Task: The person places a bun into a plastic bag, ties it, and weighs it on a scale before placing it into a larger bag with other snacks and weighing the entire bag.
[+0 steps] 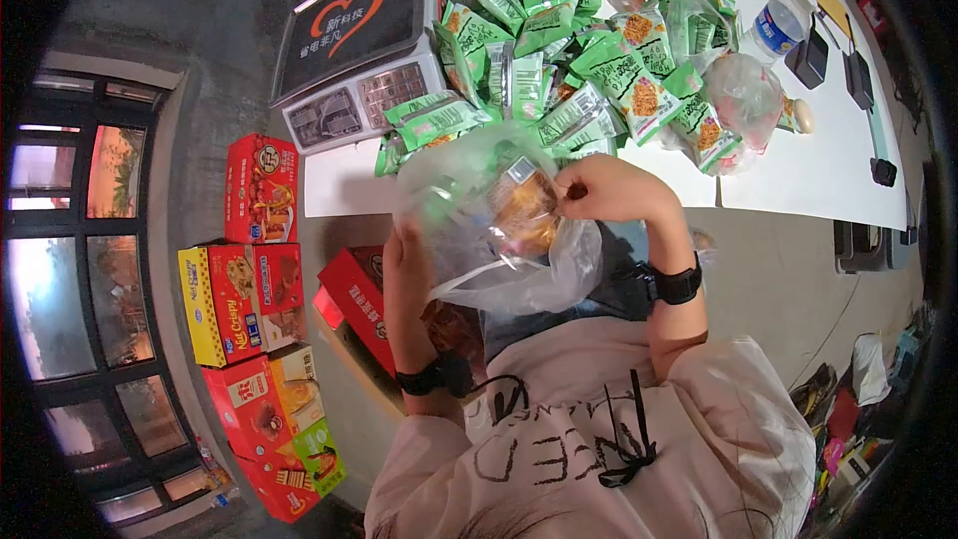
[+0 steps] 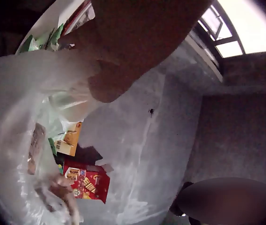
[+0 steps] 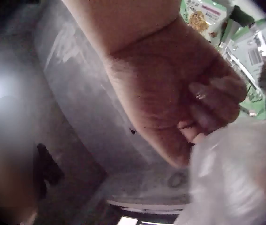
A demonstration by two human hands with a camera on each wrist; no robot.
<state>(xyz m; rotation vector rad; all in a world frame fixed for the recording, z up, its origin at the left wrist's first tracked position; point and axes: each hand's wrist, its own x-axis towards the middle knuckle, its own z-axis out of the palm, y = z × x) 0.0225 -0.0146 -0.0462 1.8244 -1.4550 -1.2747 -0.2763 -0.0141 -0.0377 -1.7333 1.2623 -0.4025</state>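
Observation:
A clear plastic bag (image 1: 454,210) hangs between both hands in front of the chest, with brown-and-yellow wrapped snack packets (image 1: 527,205) visible in it. My left hand (image 1: 404,255) grips the bag's left side, its fingertips hidden by the film. In the left wrist view the bag (image 2: 11,108) drapes below that hand (image 2: 109,56). My right hand (image 1: 619,190) has its fingers curled and pinches the bag's right edge. From the right wrist, this hand (image 3: 170,93) shows the fingers folded in, with the cloudy film (image 3: 241,168) at the thumb.
Green snack packets (image 1: 519,80) are heaped on the white table (image 1: 808,160). A black-topped carton (image 1: 354,30) stands left of them, a water bottle (image 1: 781,22) and a filled clear bag (image 1: 743,100) right. Snack boxes (image 1: 249,299) line the left; an opened red box (image 1: 359,309) sits below the hands.

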